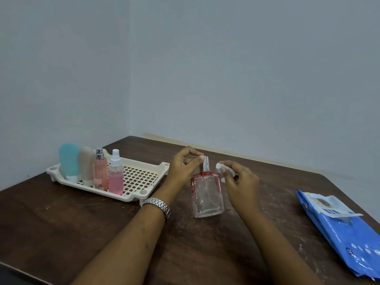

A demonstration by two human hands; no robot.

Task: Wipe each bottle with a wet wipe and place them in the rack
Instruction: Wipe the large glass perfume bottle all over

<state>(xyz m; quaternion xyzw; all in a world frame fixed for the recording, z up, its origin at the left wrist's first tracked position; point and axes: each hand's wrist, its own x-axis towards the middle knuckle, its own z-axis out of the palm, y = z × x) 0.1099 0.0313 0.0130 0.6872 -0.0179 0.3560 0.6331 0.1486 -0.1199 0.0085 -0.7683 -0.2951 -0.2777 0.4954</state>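
two bare forearms reach in from the near edge over a dark, scuffed wooden counter [82, 233]. a metal watch [157, 204] sits on the left wrist. to the right, near the counter's edge, lies a blue pack [345, 229] of wipes, flat, its white flap peeled open. between the forearms stands the bottle [207, 194], clear with reddish edges, upright on the counter, outside the rack and just right of its near corner. the left hand [185, 167] is at the bottle's white top [205, 163], thumb and forefinger pinched on it, the other fingers curled behind. the right hand [240, 182] is just right of the bottle's neck, its fingers curled round a bunched white wipe [223, 168]; the wipe sits close to the top, and whether it touches the bottle cannot be told. farther back on the left is the rack [135, 182], a cream tray with a gridded floor and round sockets at its corners. four bottles stand upright in a row along its left side, close together: a teal tube [69, 161] farthest left, cap down, then a beige tube [87, 165], also cap down, then a silver-capped spray [100, 171] with peach-pink liquid, then a white-capped spray [115, 173] with pink liquid, nearest the front. the right part of the rack's floor is bare grid. behind it all, plain pale blue-grey walls [226, 68] meet in a corner above the counter's far end.
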